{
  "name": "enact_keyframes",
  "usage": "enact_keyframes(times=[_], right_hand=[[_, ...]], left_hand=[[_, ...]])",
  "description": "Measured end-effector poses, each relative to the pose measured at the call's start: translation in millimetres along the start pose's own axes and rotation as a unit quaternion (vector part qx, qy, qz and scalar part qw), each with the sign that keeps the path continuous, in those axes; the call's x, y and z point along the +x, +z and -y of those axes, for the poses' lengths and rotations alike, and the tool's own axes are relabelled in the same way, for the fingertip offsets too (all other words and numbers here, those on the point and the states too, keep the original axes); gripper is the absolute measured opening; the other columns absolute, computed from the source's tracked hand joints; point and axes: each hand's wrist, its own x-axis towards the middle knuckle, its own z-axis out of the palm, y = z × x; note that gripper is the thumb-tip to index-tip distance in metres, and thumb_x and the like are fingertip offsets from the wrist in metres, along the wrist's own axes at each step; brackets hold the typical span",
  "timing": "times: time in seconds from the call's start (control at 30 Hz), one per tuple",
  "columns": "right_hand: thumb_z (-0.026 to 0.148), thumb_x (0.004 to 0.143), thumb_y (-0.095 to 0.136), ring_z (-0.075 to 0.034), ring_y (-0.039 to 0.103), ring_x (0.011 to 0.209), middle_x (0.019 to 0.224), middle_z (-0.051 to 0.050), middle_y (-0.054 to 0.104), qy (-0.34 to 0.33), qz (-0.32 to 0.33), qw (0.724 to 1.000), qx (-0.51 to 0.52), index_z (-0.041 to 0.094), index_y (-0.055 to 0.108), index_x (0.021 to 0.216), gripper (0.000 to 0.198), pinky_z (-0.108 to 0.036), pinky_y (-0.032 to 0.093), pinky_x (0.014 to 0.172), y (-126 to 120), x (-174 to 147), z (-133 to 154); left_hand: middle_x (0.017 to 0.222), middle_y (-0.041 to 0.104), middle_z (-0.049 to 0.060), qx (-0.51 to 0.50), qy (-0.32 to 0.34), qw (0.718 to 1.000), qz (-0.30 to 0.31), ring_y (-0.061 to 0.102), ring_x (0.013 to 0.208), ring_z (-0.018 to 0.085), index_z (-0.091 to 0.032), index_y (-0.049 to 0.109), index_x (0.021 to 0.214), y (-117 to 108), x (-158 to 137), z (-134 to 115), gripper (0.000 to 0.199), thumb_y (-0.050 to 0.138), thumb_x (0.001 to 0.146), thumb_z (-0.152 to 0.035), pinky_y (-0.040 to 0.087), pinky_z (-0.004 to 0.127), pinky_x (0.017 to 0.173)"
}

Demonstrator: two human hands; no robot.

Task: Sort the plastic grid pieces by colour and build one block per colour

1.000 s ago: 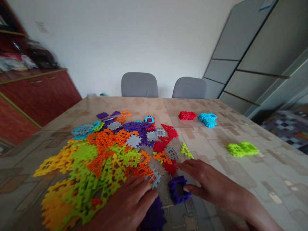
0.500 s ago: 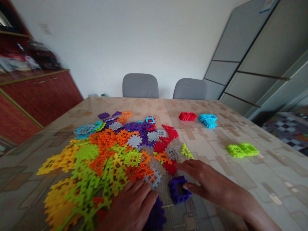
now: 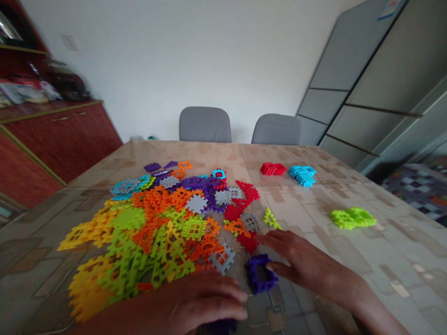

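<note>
My left hand [image 3: 206,300] is stretched out palm down at the front edge of the pile, fingers pointing right. A dark purple piece [image 3: 223,326] shows just below its fingers, mostly hidden. My right hand [image 3: 291,256] rests on the table with thumb and fingers apart. Its thumb touches the right side of a purple square frame [image 3: 261,275], which has a notched edge and open middle. The fingertips reach a red notched piece [image 3: 247,242]. Close beside these lie a grey window piece [image 3: 222,258] and a lime triangle frame [image 3: 270,218].
A heap of interlocking plastic pieces, including orange [image 3: 159,201], lime [image 3: 131,260] and yellow ones [image 3: 89,284], spreads over the table's left half. On the right stand a red stack [image 3: 273,169], a blue stack [image 3: 302,175] and a lime stack [image 3: 353,218]. Two grey chairs [image 3: 205,124] are behind.
My left hand has shifted right and toward the front edge, its fingers straightening. More of the purple piece below it is covered now. My right hand has stayed nearly still.
</note>
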Motion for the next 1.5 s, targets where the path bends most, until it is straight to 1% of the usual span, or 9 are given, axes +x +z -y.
enact_keyframes(times=[0.13,0.27,0.47,0.6,0.73,0.83,0.93,1.1,1.5], right_hand=[[0.031,0.098,0.061,-0.03,0.066,0.114,0.127,-0.013,0.069,0.001,-0.001,1.0,-0.008,0.023,0.061,0.132,0.035,-0.045,0.053,0.099,1.6,-0.3,-2.5],[0.029,0.098,0.06,-0.03,0.066,0.114,0.122,-0.012,0.069,-0.003,0.006,1.0,-0.006,0.022,0.061,0.13,0.032,-0.046,0.053,0.098,1.1,0.4,-1.2],[0.025,0.097,0.062,-0.031,0.065,0.114,0.119,-0.012,0.069,-0.003,0.02,1.0,-0.015,0.02,0.061,0.126,0.029,-0.048,0.052,0.1,-0.3,1.5,1.0],[0.026,0.098,0.061,-0.031,0.065,0.113,0.12,-0.013,0.069,-0.002,0.017,1.0,-0.018,0.02,0.062,0.125,0.028,-0.049,0.052,0.099,-0.8,1.5,1.2],[0.027,0.098,0.062,-0.03,0.066,0.114,0.122,-0.013,0.069,-0.004,0.008,1.0,-0.014,0.02,0.062,0.129,0.032,-0.048,0.052,0.1,-0.4,0.9,0.7],[0.026,0.097,0.064,-0.029,0.065,0.116,0.124,-0.012,0.07,-0.004,-0.007,1.0,-0.009,0.022,0.061,0.132,0.036,-0.045,0.052,0.101,-0.2,0.0,0.4],[0.026,0.097,0.063,-0.03,0.066,0.116,0.126,-0.013,0.069,-0.005,-0.007,1.0,-0.014,0.022,0.063,0.13,0.034,-0.045,0.053,0.1,-1.4,-0.3,1.5],[0.026,0.098,0.062,-0.032,0.066,0.114,0.119,-0.014,0.07,0.001,0.01,1.0,-0.029,0.018,0.063,0.126,0.03,-0.049,0.053,0.1,-3.9,0.4,4.3],[0.028,0.097,0.062,-0.031,0.065,0.115,0.12,-0.013,0.07,0.006,0.005,1.0,-0.021,0.02,0.064,0.125,0.029,-0.047,0.051,0.101,-1.1,0.6,0.2]], left_hand=[[0.154,0.052,0.001,0.019,-0.136,0.99,-0.03,0.048,0.141,0.029,-0.034,0.054,0.145,3.8,3.5,1.5,0.063,0.067,0.086,-0.016,0.039,0.044,0.118],[0.143,0.061,0.014,0.095,-0.198,0.975,-0.02,0.054,0.131,0.042,-0.022,0.067,0.132,7.7,15.2,-9.9,0.07,0.09,0.068,-0.035,0.043,0.056,0.112],[0.134,0.067,0.017,0.179,-0.208,0.962,-0.001,0.06,0.123,0.041,-0.02,0.064,0.138,17.7,23.6,-19.0,0.065,0.084,0.077,-0.032,0.049,0.053,0.106],[0.144,0.061,0.014,0.13,-0.223,0.966,-0.026,0.056,0.13,0.04,-0.024,0.06,0.142,23.0,16.4,-9.6,0.075,0.076,0.069,-0.019,0.047,0.052,0.11],[0.16,0.043,0.005,0.06,-0.231,0.967,-0.086,0.042,0.145,0.036,-0.035,0.043,0.154,21.4,4.5,1.3,0.084,0.066,0.075,-0.015,0.038,0.054,0.118],[0.164,0.037,-0.004,0.007,-0.193,0.977,-0.087,0.038,0.148,0.03,-0.047,0.033,0.155,21.2,-0.2,5.8,0.091,0.062,0.077,-0.01,0.035,0.05,0.121],[0.161,0.041,-0.007,-0.034,-0.14,0.988,-0.058,0.044,0.145,0.025,-0.053,0.03,0.154,23.4,0.1,8.5,0.1,0.06,0.074,-0.002,0.039,0.042,0.118],[0.157,0.047,-0.006,-0.066,-0.096,0.992,-0.053,0.05,0.14,0.025,-0.052,0.032,0.154,24.0,3.4,11.0,0.101,0.06,0.073,0.002,0.043,0.037,0.115],[0.158,0.048,0.001,-0.022,-0.159,0.987,-0.021,0.047,0.142,0.029,-0.039,0.041,0.155,11.0,12.1,-8.6,0.091,0.068,0.075,-0.004,0.039,0.039,0.118]])
